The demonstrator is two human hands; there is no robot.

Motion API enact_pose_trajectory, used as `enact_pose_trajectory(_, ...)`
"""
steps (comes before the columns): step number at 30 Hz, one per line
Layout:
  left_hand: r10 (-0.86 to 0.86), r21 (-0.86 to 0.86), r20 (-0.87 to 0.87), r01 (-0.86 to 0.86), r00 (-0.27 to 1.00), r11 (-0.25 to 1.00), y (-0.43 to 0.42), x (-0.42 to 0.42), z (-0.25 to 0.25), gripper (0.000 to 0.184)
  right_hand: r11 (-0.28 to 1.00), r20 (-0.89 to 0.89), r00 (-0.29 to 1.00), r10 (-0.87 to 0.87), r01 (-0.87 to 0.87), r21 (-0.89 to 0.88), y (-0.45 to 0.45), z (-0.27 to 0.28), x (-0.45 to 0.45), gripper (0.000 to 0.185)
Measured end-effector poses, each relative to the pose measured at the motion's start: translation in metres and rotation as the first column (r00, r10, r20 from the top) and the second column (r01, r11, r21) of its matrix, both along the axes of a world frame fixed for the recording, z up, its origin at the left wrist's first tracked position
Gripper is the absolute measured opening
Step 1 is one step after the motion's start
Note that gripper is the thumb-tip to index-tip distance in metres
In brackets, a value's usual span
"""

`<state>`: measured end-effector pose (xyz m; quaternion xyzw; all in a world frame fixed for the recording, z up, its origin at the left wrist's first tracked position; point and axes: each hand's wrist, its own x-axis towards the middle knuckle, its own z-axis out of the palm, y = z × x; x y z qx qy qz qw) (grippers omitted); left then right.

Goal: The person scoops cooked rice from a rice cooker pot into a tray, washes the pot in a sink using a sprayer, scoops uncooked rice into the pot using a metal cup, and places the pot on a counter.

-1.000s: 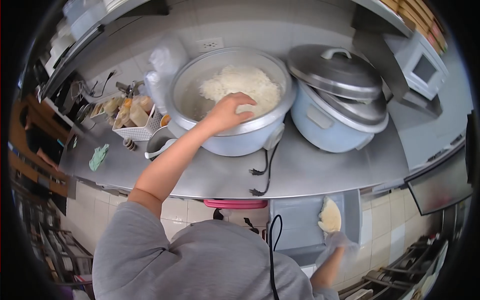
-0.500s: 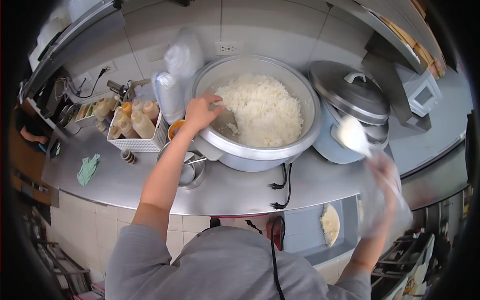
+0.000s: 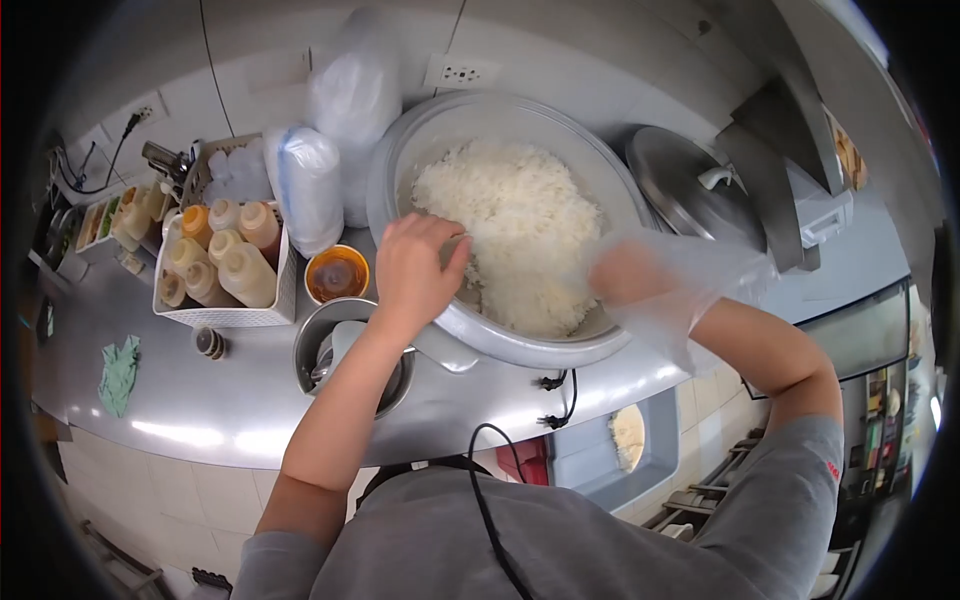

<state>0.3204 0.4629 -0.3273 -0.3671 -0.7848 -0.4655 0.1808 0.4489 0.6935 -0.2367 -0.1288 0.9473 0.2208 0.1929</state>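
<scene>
A large metal pot [image 3: 490,350] of white rice [image 3: 515,225] stands on the steel counter. At the pot's left rim is my left hand [image 3: 418,270], bent over the edge, thumb apart from the fingers, holding nothing visible. My right hand [image 3: 630,272], covered by a clear plastic bag [image 3: 690,275], is low over the right side of the rice. Its fingers look closed, but blur and plastic hide what they hold. Below the counter, a grey bin [image 3: 655,450] contains a pale rice clump [image 3: 628,438].
Left of the pot are a white basket [image 3: 235,317] of squeeze bottles, an orange-rimmed cup [image 3: 337,274], a metal container [image 3: 310,345], plastic rolls [image 3: 305,190] and a green cloth [image 3: 118,375]. A lidded second pot [image 3: 690,185] is on the right.
My right hand has come up from the grey bin and moved left over the rice; the white object it held half a second ago is now hidden. My left hand stays by the pot's rim.
</scene>
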Motion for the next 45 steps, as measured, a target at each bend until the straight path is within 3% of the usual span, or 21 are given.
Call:
enact_pose_trajectory(4, 0.026, 0.045, 0.036, -0.028, 0.999, 0.999, 0.001, 0.001, 0.003, 0.009, 0.974, 0.160, 0.975, -0.155, 0.123, 0.191, 0.006, -0.033, -0.004, 0.013)
enact_pose_trajectory(7, 0.043, 0.052, 0.042, -0.045, 0.998, 0.998, 0.002, 0.001, 0.002, 0.009, 0.996, 0.161, 0.983, -0.082, 0.075, 0.053, 0.026, -0.041, -0.009, 0.014)
enact_pose_trajectory(10, 0.048, 0.064, 0.028, -0.049, 0.998, 0.997, 0.004, -0.001, 0.002, 0.009, 0.923, 0.278, 0.960, 0.045, 0.067, -0.379, 0.060, -0.057, -0.015, 0.014)
enact_pose_trajectory(13, 0.053, 0.076, 0.045, -0.056, 0.998, 0.996, 0.004, 0.000, 0.003, 0.009, 0.990, 0.097, 0.995, -0.014, 0.027, -0.138, 0.070, -0.065, -0.014, 0.014)
enact_pose_trajectory(16, 0.064, 0.066, 0.051, -0.067, 0.997, 0.996, 0.003, 0.001, 0.005, 0.009, 0.909, -0.034, 0.973, 0.229, -0.227, -0.350, 0.086, -0.072, -0.019, 0.016)
enact_pose_trajectory(18, 0.068, 0.051, 0.040, -0.070, 0.997, 0.996, 0.003, 0.002, 0.006, 0.009, 0.638, -0.016, 0.960, 0.279, -0.198, -0.744, 0.081, -0.088, -0.024, 0.019)
enact_pose_trajectory(21, 0.060, 0.040, 0.056, -0.063, 0.997, 0.997, 0.001, 0.002, 0.006, 0.013, 0.787, -0.162, 0.970, 0.180, -0.241, -0.568, 0.002, -0.094, -0.036, 0.022)
enact_pose_trajectory(22, 0.056, 0.082, 0.053, -0.060, 0.997, 0.995, 0.001, 0.002, 0.005, 0.015, 0.735, 0.079, 0.994, -0.076, 0.109, -0.669, -0.016, -0.094, -0.050, 0.024)
enact_pose_trajectory(24, 0.057, 0.108, 0.037, -0.061, 0.998, 0.992, -0.003, -0.001, -0.001, 0.018, 0.584, 0.334, 0.900, -0.281, 0.436, -0.684, -0.030, -0.089, -0.067, 0.026)
enact_pose_trajectory(27, 0.023, 0.200, 0.018, -0.026, 1.000, 0.979, -0.015, -0.004, -0.010, 0.025, 0.844, 0.149, 0.985, -0.093, 0.157, -0.514, -0.027, -0.082, -0.068, 0.024)
enact_pose_trajectory(28, 0.047, 0.204, 0.021, -0.050, 0.999, 0.978, -0.022, -0.002, -0.009, 0.026, 0.944, -0.102, 0.969, 0.225, -0.243, -0.224, -0.019, -0.080, -0.059, 0.022)
enact_pose_trajectory(29, 0.069, 0.209, 0.022, -0.073, 0.997, 0.975, -0.030, 0.000, -0.009, 0.028, 0.825, -0.226, 0.793, 0.565, -0.542, 0.162, -0.012, -0.078, -0.053, 0.020)
enact_pose_trajectory(30, 0.068, 0.205, 0.016, -0.070, 0.998, 0.976, -0.037, -0.001, -0.011, 0.028, 0.827, -0.234, 0.793, 0.563, -0.539, 0.162, -0.015, -0.062, -0.050, 0.020)
enact_pose_trajectory(33, 0.129, 0.174, 0.130, -0.150, 0.983, 0.973, -0.058, -0.003, -0.017, 0.032, 0.980, 0.044, 0.997, 0.062, -0.053, -0.190, -0.012, -0.029, -0.040, 0.015)
enact_pose_trajectory(34, 0.126, 0.175, 0.125, -0.147, 0.984, 0.974, -0.059, -0.004, -0.016, 0.032, 0.719, -0.147, 0.965, 0.216, -0.259, -0.644, 0.007, -0.051, -0.044, 0.011)
enact_pose_trajectory(35, 0.106, 0.174, 0.140, -0.130, 0.984, 0.976, -0.060, -0.005, -0.014, 0.035, 0.491, -0.265, 0.937, 0.226, -0.345, -0.800, 0.017, -0.068, -0.047, 0.009)
enact_pose_trajectory(36, 0.086, 0.174, 0.157, -0.113, 0.984, 0.978, -0.060, -0.005, -0.013, 0.038, 0.238, -0.388, 0.890, 0.242, -0.442, -0.865, 0.026, -0.085, -0.051, 0.007)
enact_pose_trajectory(38, 0.045, 0.152, 0.162, -0.070, 0.986, 0.986, -0.059, -0.008, -0.009, 0.042, 0.455, 0.000, 0.999, -0.053, 0.024, -0.890, 0.032, -0.102, -0.054, 0.012)
enact_pose_trajectory(39, 0.007, 0.131, 0.172, -0.029, 0.985, 0.991, -0.058, -0.009, -0.008, 0.046, 0.456, -0.007, 0.998, -0.057, 0.020, -0.890, 0.018, -0.098, -0.053, 0.012)
enact_pose_trajectory(41, 0.001, 0.120, 0.185, -0.023, 0.983, 0.993, -0.055, -0.009, -0.008, 0.050, -0.081, 0.476, 0.711, -0.517, 0.514, -0.854, -0.029, -0.087, -0.057, 0.017)
enact_pose_trajectory(45, 0.028, 0.064, 0.210, -0.042, 0.977, 0.997, -0.055, -0.008, -0.007, 0.057, 0.096, 0.351, 0.679, -0.644, 0.528, -0.844, -0.050, -0.096, -0.078, 0.027)
